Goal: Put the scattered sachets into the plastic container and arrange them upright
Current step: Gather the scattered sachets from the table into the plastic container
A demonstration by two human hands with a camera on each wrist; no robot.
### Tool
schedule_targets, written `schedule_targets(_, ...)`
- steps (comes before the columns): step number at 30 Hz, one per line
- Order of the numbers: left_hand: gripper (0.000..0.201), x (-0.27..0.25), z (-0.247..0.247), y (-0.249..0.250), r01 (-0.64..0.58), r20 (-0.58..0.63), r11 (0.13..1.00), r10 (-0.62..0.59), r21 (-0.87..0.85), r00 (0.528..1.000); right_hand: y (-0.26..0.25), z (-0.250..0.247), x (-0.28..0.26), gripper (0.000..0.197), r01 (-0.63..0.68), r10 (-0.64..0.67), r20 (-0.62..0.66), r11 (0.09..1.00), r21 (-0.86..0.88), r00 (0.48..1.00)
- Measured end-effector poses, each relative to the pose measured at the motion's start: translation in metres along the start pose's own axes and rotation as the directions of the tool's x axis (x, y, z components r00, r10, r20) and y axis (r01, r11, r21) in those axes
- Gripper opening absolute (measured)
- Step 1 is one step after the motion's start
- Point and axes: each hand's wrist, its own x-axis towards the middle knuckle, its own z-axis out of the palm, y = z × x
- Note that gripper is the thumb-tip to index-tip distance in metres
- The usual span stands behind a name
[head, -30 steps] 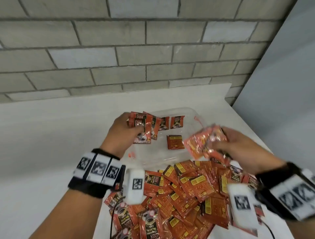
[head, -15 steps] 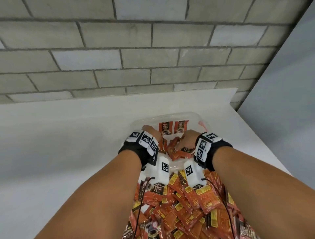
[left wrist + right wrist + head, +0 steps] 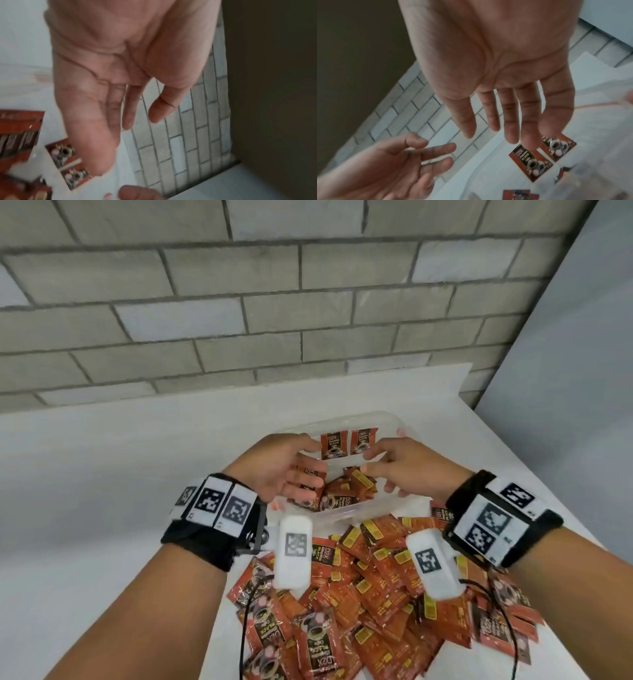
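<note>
Sachets (image 3: 373, 587) heaped on the desk (image 3: 102, 474) just in front of the plastic container (image 3: 346, 510), a few jumbled inside, two upright at its far wall. Probably light, thin, slick, floppy; best pinched by the sealed edges. Left hand (image 3: 279, 465) and right hand (image 3: 409, 467) above the container, fingers spread, holding nothing.

The two upright sachets (image 3: 348, 444) against the far wall of the plastic container (image 3: 407, 436) bear "D2X" in pale letters at the top, with smaller lines beneath too blurred to read; a sachet lying in the container (image 3: 344, 501) shows "D2X" sideways; in the loose pile (image 3: 383, 604) on the table, one near the left wrist (image 3: 323, 556) reads "D2X" and "BLACK"; another at the front (image 3: 323, 655) reads "D2X BLACK" upside down.
</note>
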Motion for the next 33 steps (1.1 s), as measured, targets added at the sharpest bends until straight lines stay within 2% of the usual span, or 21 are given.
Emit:
schedule_targets(3, 0.019, -0.028, -0.014, -0.028, -0.067, 0.034, 0.997, 0.068, -0.03, 0.997, 0.008, 0.011, -0.027, 0.015, 0.027, -0.032, 0.095, 0.998, 0.053, 0.995)
schedule_targets(6, 0.012, -0.033, -0.032, -0.059, -0.055, -0.074, 0.991, 0.064, 0.121, 0.995, 0.016, 0.034, -0.036, 0.015, 0.045, -0.024, 0.214, 0.995, -0.092, 0.977)
schedule_targets(8, 0.01, -0.033, -0.044, -0.08, -0.009, -0.136, 0.969, 0.044, 0.248, 0.99, 0.022, 0.055, -0.036, 0.018, 0.067, -0.015, 0.241, 0.975, -0.211, 0.971)
schedule_targets(11, 0.012, -0.03, -0.063, -0.108, 0.095, -0.178, 0.891, -0.016, 0.443, 0.984, 0.025, 0.086, -0.033, 0.034, 0.135, -0.051, 0.224, 0.915, -0.38, 0.973)
schedule_targets(13, 0.024, -0.028, -0.072, -0.121, 0.175, -0.199, 0.832, -0.079, 0.527, 0.977, 0.025, 0.105, -0.03, 0.037, 0.174, -0.098, 0.184, 0.873, -0.456, 0.978)
schedule_targets(16, 0.041, -0.027, -0.077, -0.133, 0.25, -0.239, 0.766, -0.13, 0.592, 0.962, 0.028, 0.128, -0.02, 0.045, 0.161, -0.115, 0.121, 0.845, -0.509, 0.986)
schedule_targets(19, 0.048, -0.025, -0.073, -0.145, 0.257, -0.24, 0.645, -0.116, 0.72, 0.964, 0.032, 0.143, -0.013, 0.052, 0.111, -0.065, 0.102, 0.827, -0.551, 0.993)
schedule_targets(21, 0.042, -0.022, -0.07, -0.148, 0.235, -0.225, 0.568, -0.089, 0.789, 0.97, 0.033, 0.147, -0.01, 0.055, 0.103, -0.051, 0.108, 0.827, -0.553, 0.993)
schedule_targets(23, 0.033, -0.02, -0.067, -0.151, 0.219, -0.21, 0.536, -0.079, 0.815, 0.974, 0.034, 0.151, -0.012, 0.059, 0.086, -0.029, 0.11, 0.82, -0.565, 0.994)
schedule_targets(26, 0.034, -0.017, -0.066, -0.156, 0.192, -0.19, 0.548, -0.062, 0.814, 0.98, 0.033, 0.152, -0.016, 0.057, 0.08, -0.035, 0.089, 0.813, -0.577, 0.995)
schedule_targets(28, 0.028, -0.015, -0.069, -0.158, 0.162, -0.188, 0.589, -0.017, 0.791, 0.982, 0.031, 0.152, -0.019, 0.053, 0.1, -0.082, 0.057, 0.834, -0.543, 0.995)
schedule_targets(33, 0.029, -0.012, -0.088, -0.153, 0.111, -0.179, 0.706, 0.023, 0.699, 0.984, 0.022, 0.147, -0.025, 0.028, 0.116, -0.11, 0.037, 0.916, -0.384, 0.993)
